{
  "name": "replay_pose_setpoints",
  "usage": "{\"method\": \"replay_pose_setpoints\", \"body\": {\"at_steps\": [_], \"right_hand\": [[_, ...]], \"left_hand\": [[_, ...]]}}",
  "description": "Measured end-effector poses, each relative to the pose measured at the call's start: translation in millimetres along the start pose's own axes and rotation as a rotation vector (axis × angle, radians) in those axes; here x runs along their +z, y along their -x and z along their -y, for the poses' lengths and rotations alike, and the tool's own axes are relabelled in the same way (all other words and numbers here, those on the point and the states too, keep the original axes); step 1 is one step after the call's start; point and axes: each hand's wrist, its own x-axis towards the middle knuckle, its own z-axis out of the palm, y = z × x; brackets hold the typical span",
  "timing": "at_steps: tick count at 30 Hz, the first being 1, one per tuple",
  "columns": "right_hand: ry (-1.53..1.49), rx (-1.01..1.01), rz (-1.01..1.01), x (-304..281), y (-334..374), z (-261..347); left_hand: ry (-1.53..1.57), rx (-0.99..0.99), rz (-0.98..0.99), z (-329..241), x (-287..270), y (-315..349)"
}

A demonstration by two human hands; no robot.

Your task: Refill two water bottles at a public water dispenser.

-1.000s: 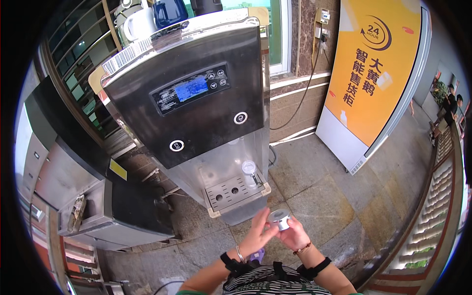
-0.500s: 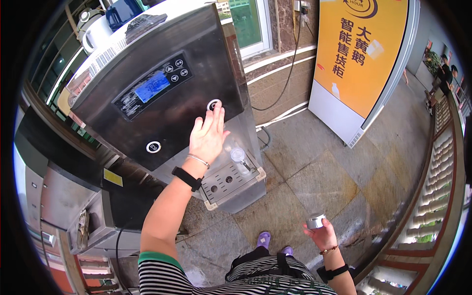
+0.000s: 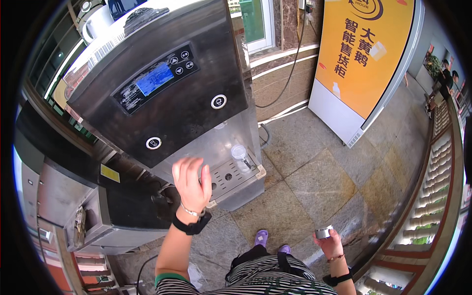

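A dark metal water dispenser [image 3: 196,73] with a blue-lit display and two round push buttons stands ahead on the left. On its slotted drip tray [image 3: 231,184], a clear bottle [image 3: 240,158] stands upright under the right-hand button [image 3: 218,102]. My left hand [image 3: 191,184] hovers in front of the tray's left end, holding nothing, fingers bent and thumb apart. A short silver lid [image 3: 323,232] sits in the fingers of my right hand [image 3: 332,244], held low over the floor at the right.
A white cabinet with an orange front [image 3: 368,59] stands beyond the dispenser on the right. A stone balustrade [image 3: 432,201] runs along the right side. At the left is a low metal unit [image 3: 132,211]. A white jug [image 3: 98,25] rests atop the dispenser; people stand far right.
My left hand has come off the right-hand button and moved down and left, before the tray. My right hand has shifted slightly right and down with the lid. The bottle stays on the tray.
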Motion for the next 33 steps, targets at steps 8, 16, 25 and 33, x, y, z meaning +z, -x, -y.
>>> {"method": "replay_pose_setpoints", "body": {"at_steps": [8, 16, 25, 33], "right_hand": [[0.011, 0.032, -0.023, -7, -3, -8], [0.017, 0.087, -0.044, -9, 1, -13], [0.042, 0.077, -0.115, -16, 12, -17], [-0.017, 0.111, -0.233, -45, 42, -26]], "left_hand": [[0.049, -0.410, 0.083, 10, 6, 110], [0.109, -0.614, 0.229, 25, 82, 194], [0.279, -0.982, 0.281, 63, 209, 225], [0.504, -1.028, 0.288, 87, 283, 205]]}}
